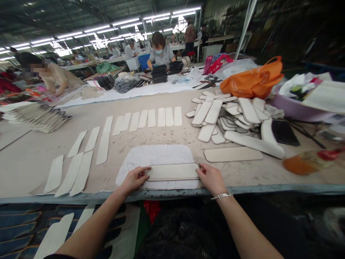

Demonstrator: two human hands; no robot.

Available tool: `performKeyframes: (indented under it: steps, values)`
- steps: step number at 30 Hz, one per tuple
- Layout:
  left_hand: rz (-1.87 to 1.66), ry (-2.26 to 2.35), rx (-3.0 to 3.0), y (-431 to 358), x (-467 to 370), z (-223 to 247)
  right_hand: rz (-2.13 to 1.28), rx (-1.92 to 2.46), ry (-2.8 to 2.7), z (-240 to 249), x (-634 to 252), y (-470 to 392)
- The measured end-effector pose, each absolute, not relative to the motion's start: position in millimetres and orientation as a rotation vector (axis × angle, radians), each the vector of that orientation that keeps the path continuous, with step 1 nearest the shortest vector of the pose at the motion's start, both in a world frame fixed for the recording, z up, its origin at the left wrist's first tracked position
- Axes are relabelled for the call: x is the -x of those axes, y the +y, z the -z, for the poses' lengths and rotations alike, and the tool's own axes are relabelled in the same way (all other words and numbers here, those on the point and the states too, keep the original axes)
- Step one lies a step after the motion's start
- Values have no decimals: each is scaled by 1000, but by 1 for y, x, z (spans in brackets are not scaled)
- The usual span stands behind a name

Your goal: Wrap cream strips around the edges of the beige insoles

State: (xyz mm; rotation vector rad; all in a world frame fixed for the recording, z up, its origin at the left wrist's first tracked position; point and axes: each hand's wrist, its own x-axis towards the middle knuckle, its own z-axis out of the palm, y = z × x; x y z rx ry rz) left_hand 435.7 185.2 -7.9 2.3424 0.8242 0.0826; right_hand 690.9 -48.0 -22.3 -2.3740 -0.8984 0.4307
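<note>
A long cream panel (174, 172) with a dark edge and rounded corners lies over a white cloth (159, 154) near the table's front edge. My left hand (136, 178) grips the panel's left end between thumb and fingers. At the opposite end, my right hand (210, 175) pinches the corner; a silver bracelet is on that wrist. Just beyond my right hand rests another long cream panel (233, 154). Behind it is a heap of smaller dark-edged cream pieces (212, 111). Flat cream pieces (161, 117) form a row across the middle and continue down to the left.
An orange bag (253, 81) and a purple basin (293, 106) stand at the back right. An orange bottle-like object (304, 162) lies at the right. Stacked sheets (35, 117) are at the left. A masked person (161, 54) works across the table; another leans in at the left.
</note>
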Motion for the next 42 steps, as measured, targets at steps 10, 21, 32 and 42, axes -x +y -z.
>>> performKeyframes:
  steps: [10,21,32,42]
  values:
    - [-13,767,-2399,191,-435,13,-417,2370,-935,17,-689,-48]
    - [-164,751,-2463,181,-430,14,-417,2381,-959,15,-688,-48]
    - [-337,438,-2574,172,-414,29,-375,2418,-1021,15,-685,-49]
    - [-339,457,-2566,170,-414,25,-311,2392,-1090,16,-685,-49]
